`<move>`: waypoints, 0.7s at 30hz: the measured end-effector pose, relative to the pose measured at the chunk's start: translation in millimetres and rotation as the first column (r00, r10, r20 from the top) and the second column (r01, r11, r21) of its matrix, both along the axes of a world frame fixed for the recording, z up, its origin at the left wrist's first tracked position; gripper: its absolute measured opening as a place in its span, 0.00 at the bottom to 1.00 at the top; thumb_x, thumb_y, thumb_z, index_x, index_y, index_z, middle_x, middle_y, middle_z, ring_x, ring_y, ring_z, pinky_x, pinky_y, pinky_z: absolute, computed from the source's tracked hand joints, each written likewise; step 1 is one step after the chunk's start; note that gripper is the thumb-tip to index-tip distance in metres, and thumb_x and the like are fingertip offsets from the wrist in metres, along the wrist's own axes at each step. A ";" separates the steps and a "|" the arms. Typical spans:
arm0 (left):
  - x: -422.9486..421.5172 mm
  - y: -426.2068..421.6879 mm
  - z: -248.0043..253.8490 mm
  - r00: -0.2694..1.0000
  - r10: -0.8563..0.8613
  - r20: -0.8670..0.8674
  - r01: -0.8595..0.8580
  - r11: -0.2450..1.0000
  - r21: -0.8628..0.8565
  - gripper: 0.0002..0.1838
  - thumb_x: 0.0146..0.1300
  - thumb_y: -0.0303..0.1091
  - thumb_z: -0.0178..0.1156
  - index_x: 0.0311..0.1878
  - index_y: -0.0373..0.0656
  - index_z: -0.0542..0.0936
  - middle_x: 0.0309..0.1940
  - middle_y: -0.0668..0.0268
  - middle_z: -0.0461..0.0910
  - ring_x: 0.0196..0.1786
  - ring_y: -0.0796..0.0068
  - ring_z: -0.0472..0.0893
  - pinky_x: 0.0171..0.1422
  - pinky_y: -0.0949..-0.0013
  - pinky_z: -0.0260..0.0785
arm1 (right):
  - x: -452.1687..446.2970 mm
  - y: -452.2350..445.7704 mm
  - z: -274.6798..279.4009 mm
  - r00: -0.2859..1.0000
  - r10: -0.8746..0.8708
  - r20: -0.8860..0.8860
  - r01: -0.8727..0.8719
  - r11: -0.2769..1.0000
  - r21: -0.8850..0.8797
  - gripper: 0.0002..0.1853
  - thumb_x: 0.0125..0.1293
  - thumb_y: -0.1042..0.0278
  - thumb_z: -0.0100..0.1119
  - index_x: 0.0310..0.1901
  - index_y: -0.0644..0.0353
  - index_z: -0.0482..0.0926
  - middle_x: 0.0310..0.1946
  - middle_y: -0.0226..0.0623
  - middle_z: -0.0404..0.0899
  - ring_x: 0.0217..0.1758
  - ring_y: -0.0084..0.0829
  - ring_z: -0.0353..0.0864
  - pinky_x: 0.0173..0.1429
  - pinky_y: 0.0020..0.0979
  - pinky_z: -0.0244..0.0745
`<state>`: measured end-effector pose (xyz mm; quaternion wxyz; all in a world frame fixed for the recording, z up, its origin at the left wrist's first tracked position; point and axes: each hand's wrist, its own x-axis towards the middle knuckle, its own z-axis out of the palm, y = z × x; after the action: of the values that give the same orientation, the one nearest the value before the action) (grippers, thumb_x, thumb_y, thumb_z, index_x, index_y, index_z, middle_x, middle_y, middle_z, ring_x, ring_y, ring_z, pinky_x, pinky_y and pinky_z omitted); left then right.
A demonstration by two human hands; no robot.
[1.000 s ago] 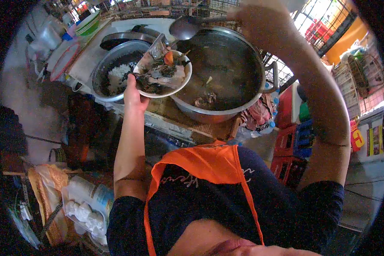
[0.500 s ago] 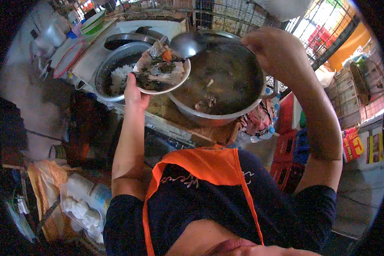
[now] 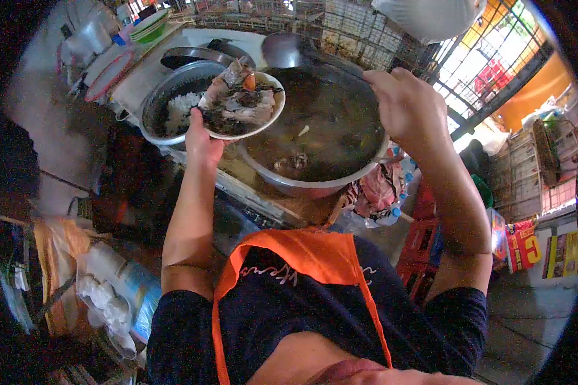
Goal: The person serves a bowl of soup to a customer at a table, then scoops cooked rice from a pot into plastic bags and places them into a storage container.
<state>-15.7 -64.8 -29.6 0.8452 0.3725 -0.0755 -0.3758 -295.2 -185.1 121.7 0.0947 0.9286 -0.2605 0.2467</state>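
My left hand (image 3: 205, 146) is closed on the edge of a white bowl (image 3: 279, 108), thumb over the rim. Chunks of meat or fish, dark greens and an orange piece (image 3: 248, 82) fill it. The bowl overlaps the rice pot (image 3: 155, 136) and the near side of a large soup pot (image 3: 315, 187). My right hand (image 3: 408, 106) grips the handle end of a metal ladle (image 3: 281, 50) above the soup pot's far right side. The ladle's head is at the far left rim, beyond the bowl. Brown broth with a few solid bits shows in the soup pot.
A dark pot lid (image 3: 196, 58) lies behind the rice pot. Stacked green and white plates (image 3: 149, 27) stand at far left. Plastic bottles (image 3: 392, 215) and red crates (image 3: 420, 247) are right of the soup pot. Wire mesh (image 3: 359, 32) runs along the back.
The ladle's head has moved away from the bowl toward the back, and its blur is gone. My right hand is slightly lower in view. The filled bowl stays nearly in place.
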 end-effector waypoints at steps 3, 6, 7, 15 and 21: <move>2.8 -0.6 -7.0 0.998 -0.060 0.019 0.060 0.998 -0.029 0.24 0.64 0.50 0.32 0.54 0.42 0.63 0.52 0.59 0.66 0.50 0.57 0.70 0.43 0.53 0.67 | -1.8 -19.5 -15.6 1.000 -0.013 -0.016 0.012 0.998 -0.059 0.10 0.50 0.70 0.44 0.34 0.55 0.73 0.28 0.44 0.72 0.35 0.44 0.75 0.36 0.39 0.71; 7.5 -0.1 -13.5 0.986 -0.116 0.123 0.120 0.992 -0.029 0.24 0.64 0.49 0.32 0.54 0.41 0.63 0.50 0.59 0.68 0.48 0.57 0.71 0.40 0.56 0.68 | -7.3 -23.6 -17.9 1.000 -0.018 -0.023 0.014 0.991 -0.131 0.10 0.53 0.69 0.46 0.37 0.52 0.75 0.26 0.38 0.71 0.30 0.42 0.73 0.32 0.39 0.68; 3.6 0.9 -6.3 0.990 -0.093 0.109 0.097 0.995 -0.035 0.24 0.64 0.49 0.33 0.54 0.42 0.63 0.49 0.59 0.69 0.48 0.58 0.71 0.40 0.57 0.68 | -11.1 -18.4 -9.8 0.999 -0.030 -0.023 0.027 0.989 -0.145 0.10 0.51 0.70 0.45 0.36 0.53 0.74 0.27 0.41 0.72 0.32 0.41 0.74 0.34 0.37 0.70; 55.7 28.5 22.0 1.000 -0.016 0.009 0.015 0.996 0.093 0.25 0.62 0.50 0.39 0.54 0.41 0.64 0.52 0.60 0.66 0.54 0.61 0.67 0.55 0.54 0.61 | 18.3 -38.1 -22.4 0.967 -0.253 0.027 0.253 0.967 0.015 0.11 0.55 0.63 0.49 0.40 0.49 0.74 0.28 0.37 0.74 0.35 0.41 0.75 0.37 0.35 0.70; 127.0 62.7 27.9 0.997 -0.026 0.073 0.016 0.990 0.137 0.24 0.61 0.49 0.43 0.54 0.41 0.64 0.52 0.61 0.66 0.53 0.62 0.67 0.55 0.54 0.61 | 144.3 -49.8 -30.2 0.947 -0.289 -0.140 0.258 0.944 -0.204 0.10 0.55 0.64 0.45 0.37 0.50 0.74 0.30 0.39 0.76 0.36 0.40 0.76 0.37 0.38 0.72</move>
<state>111.3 -2.1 -1.6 0.8102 0.4426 -0.0851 -0.3747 -150.9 -234.9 91.5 0.2348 0.8881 -0.3544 0.1749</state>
